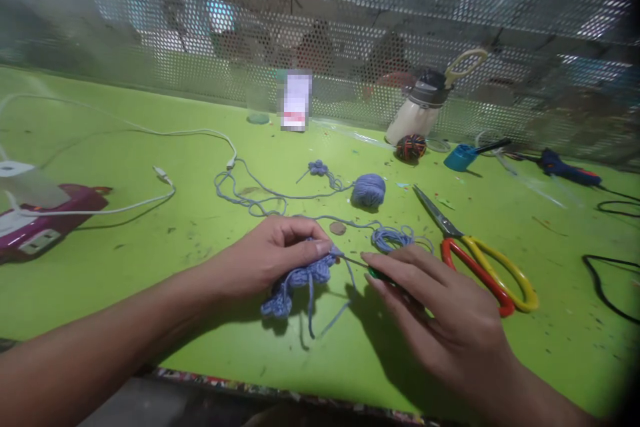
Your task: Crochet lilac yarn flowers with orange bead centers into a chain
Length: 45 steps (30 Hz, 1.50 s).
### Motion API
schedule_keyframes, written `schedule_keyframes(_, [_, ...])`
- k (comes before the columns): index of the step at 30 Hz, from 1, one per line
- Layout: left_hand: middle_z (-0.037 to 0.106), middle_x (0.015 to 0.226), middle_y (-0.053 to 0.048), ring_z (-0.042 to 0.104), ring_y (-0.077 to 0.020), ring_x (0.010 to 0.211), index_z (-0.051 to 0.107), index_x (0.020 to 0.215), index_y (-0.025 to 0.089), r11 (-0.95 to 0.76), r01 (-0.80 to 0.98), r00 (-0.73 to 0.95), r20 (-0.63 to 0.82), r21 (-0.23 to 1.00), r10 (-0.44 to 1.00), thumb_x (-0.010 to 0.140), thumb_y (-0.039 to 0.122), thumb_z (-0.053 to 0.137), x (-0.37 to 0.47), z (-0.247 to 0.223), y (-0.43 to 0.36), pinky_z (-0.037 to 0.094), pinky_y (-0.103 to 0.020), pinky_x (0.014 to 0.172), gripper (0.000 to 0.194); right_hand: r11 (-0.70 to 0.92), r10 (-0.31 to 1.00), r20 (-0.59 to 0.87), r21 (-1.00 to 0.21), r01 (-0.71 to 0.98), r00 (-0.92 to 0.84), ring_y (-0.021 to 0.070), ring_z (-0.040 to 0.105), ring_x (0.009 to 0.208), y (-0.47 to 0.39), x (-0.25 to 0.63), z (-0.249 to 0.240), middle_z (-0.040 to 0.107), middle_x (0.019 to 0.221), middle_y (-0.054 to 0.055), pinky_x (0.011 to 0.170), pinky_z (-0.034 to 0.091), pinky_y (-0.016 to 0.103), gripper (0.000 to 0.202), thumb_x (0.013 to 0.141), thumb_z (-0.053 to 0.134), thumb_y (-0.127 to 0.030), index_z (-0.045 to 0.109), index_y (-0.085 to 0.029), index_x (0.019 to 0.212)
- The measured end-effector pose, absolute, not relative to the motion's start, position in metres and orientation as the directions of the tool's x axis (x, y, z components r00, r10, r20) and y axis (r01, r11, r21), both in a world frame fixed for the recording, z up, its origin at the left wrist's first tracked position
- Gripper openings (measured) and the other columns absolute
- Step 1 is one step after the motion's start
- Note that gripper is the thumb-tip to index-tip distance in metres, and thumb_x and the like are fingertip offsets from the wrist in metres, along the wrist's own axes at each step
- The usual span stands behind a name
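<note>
My left hand [270, 255] pinches a blue-purple crocheted piece [303, 275] between thumb and forefinger; loose yarn ends hang below it. My right hand [435, 307] is closed around the green handle of a crochet hook [356, 261], whose thin metal tip reaches the top right edge of the crochet by my left thumb. Behind my hands, a ball of blue-purple yarn [369, 191] lies on the green table [200, 167]. A loose coil of the same yarn [393, 238] is just beyond my right fingers, and a small crocheted flower [318, 167] sits farther back.
Scissors [480, 260] with red and yellow handles lie right of my right hand. A bottle [417, 107], dark multicoloured ball [411, 147], blue pot [461, 157] and glue gun [570, 168] stand or lie behind. At left are a purple power strip [55, 220] and white cables. A phone [296, 101] leans at the back.
</note>
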<state>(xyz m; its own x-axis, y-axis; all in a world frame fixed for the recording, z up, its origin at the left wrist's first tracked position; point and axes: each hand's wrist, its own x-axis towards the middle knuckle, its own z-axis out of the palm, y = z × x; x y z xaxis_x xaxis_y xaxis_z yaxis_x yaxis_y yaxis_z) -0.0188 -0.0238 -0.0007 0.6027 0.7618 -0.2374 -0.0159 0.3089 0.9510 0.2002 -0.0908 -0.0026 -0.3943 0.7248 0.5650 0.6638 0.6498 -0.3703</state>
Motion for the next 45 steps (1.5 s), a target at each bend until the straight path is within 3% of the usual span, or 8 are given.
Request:
schedule_keyframes(6, [0.058, 0.062, 0.004, 0.047, -0.0039, 0.049, 0.067, 0.078, 0.015, 0.340, 0.036, 0.646, -0.282, 0.940, 0.710, 0.081, 0.034, 0.071, -0.022, -0.001, -0.021, 0.035, -0.015, 0.047, 0.020, 0.664, 0.729, 0.482, -0.324, 0.674, -0.487, 0.0150, 0.061, 0.077, -0.091, 0.210, 0.007, 0.064, 0.093, 0.008, 0.062, 0.047, 0.026, 0.030, 0.089, 0.055, -0.007, 0.062, -0.017, 0.116])
schedule_keyframes(13, [0.062, 0.066, 0.002, 0.050, -0.0050, 0.055, 0.070, 0.076, 0.014, 0.389, 0.091, 0.705, -0.335, 0.917, 0.625, 0.077, 0.030, 0.074, -0.024, 0.002, -0.019, 0.038, -0.015, 0.052, 0.017, 0.564, 0.816, 0.277, -0.576, 0.592, -0.508, 0.0132, 0.065, 0.082, -0.085, 0.217, 0.019, 0.071, 0.086, 0.001, 0.068, 0.048, 0.022, 0.018, 0.092, 0.056, -0.015, 0.069, -0.023, 0.102])
schedule_keyframes(19, [0.063, 0.065, 0.000, 0.053, -0.0065, 0.056, 0.072, 0.076, 0.013, 0.415, 0.106, 0.756, -0.344, 0.904, 0.557, 0.076, 0.030, 0.075, -0.023, 0.001, -0.019, 0.041, -0.017, 0.055, 0.018, 0.230, 0.843, -0.046, -0.870, 0.436, -0.536, 0.0105, 0.058, 0.064, -0.075, 0.215, 0.021, 0.065, 0.071, 0.001, 0.057, 0.044, 0.021, 0.019, 0.091, 0.058, -0.029, 0.072, -0.017, 0.085])
schedule_keyframes(23, [0.063, 0.065, -0.001, 0.053, -0.0074, 0.056, 0.072, 0.076, 0.012, 0.444, 0.094, 0.771, -0.347, 0.891, 0.534, 0.074, 0.029, 0.077, -0.023, 0.000, -0.019, 0.042, -0.018, 0.055, 0.018, -0.014, 0.828, -0.208, -0.936, 0.351, -0.520, 0.0074, 0.044, 0.047, -0.073, 0.215, 0.016, 0.054, 0.060, -0.001, 0.042, 0.034, 0.020, 0.026, 0.088, 0.061, -0.036, 0.073, -0.014, 0.089])
schedule_keyframes(26, [0.063, 0.065, -0.001, 0.053, -0.0069, 0.056, 0.072, 0.077, 0.012, 0.458, 0.080, 0.783, -0.340, 0.885, 0.520, 0.074, 0.029, 0.077, -0.023, -0.001, -0.019, 0.042, -0.017, 0.055, 0.017, -0.075, 0.824, -0.242, -0.943, 0.325, -0.513, 0.0071, 0.042, 0.045, -0.072, 0.214, 0.014, 0.051, 0.057, -0.002, 0.040, 0.032, 0.020, 0.027, 0.086, 0.062, -0.038, 0.074, -0.014, 0.090])
schedule_keyframes(31, [0.062, 0.063, 0.001, 0.052, -0.0058, 0.054, 0.071, 0.075, 0.012, 0.476, 0.052, 0.791, -0.328, 0.878, 0.517, 0.074, 0.029, 0.077, -0.022, -0.001, -0.020, 0.041, -0.016, 0.054, 0.017, 0.157, 0.865, -0.067, -0.905, 0.394, -0.498, 0.0095, 0.053, 0.057, -0.073, 0.212, 0.018, 0.062, 0.066, 0.001, 0.050, 0.040, 0.021, 0.019, 0.088, 0.061, -0.030, 0.074, -0.015, 0.088])
schedule_keyframes(37, [0.059, 0.061, 0.002, 0.049, -0.0052, 0.051, 0.070, 0.075, 0.012, 0.473, 0.062, 0.795, -0.330, 0.879, 0.509, 0.075, 0.030, 0.077, -0.022, -0.002, -0.019, 0.040, -0.016, 0.051, 0.019, 0.513, 0.810, 0.214, -0.710, 0.483, -0.546, 0.0135, 0.064, 0.076, -0.076, 0.215, 0.018, 0.071, 0.084, 0.004, 0.071, 0.047, 0.026, 0.014, 0.090, 0.059, -0.019, 0.072, -0.017, 0.096])
schedule_keyframes(45, [0.059, 0.061, 0.001, 0.048, -0.0050, 0.048, 0.069, 0.075, 0.013, 0.482, 0.149, 0.806, -0.389, 0.863, 0.447, 0.077, 0.029, 0.073, -0.022, -0.002, -0.018, 0.039, -0.014, 0.046, 0.016, 0.664, 0.717, 0.295, -0.565, 0.490, -0.632, 0.0137, 0.061, 0.071, -0.079, 0.221, 0.022, 0.066, 0.081, 0.005, 0.061, 0.044, 0.026, 0.022, 0.091, 0.056, -0.015, 0.070, -0.018, 0.107])
